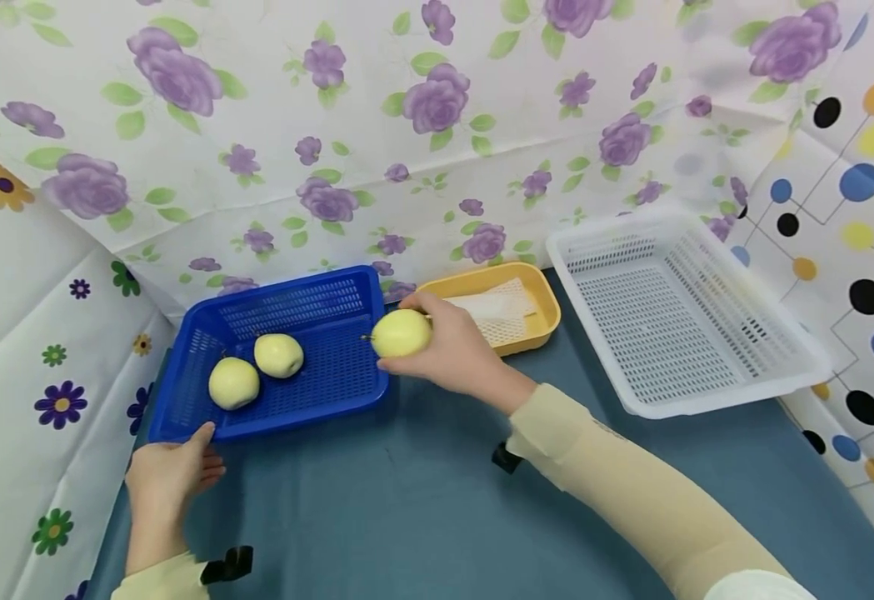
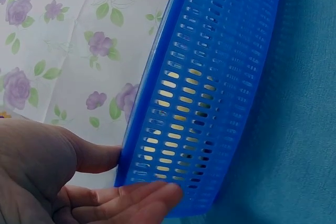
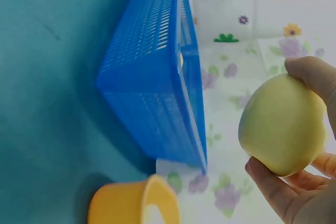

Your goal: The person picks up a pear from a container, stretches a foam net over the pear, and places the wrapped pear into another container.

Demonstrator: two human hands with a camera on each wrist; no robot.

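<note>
My right hand (image 1: 444, 346) grips a pale yellow pear (image 1: 401, 333) by its sides, thumb and fingers curled round it. It is held above the right end of a blue plastic basket (image 1: 342, 367); in the right wrist view the pear (image 3: 283, 124) is apart from the basket's wall (image 3: 147, 103). Inside the basket, toward the left, lie two more pears, one nearer (image 1: 233, 383) and one farther (image 1: 279, 356). My left hand (image 1: 170, 479) holds the basket's near left corner, with the thumb on the rim and the fingers against the slotted outer wall (image 2: 205, 87).
Behind my right hand stands a yellow tray (image 1: 545, 321) holding white foam netting (image 1: 500, 312). A white slotted basket (image 1: 616, 367) sits at the right. Blue-green cloth (image 1: 377, 500) covers the table, and flower-printed sheets (image 1: 317, 150) rise at the back and sides.
</note>
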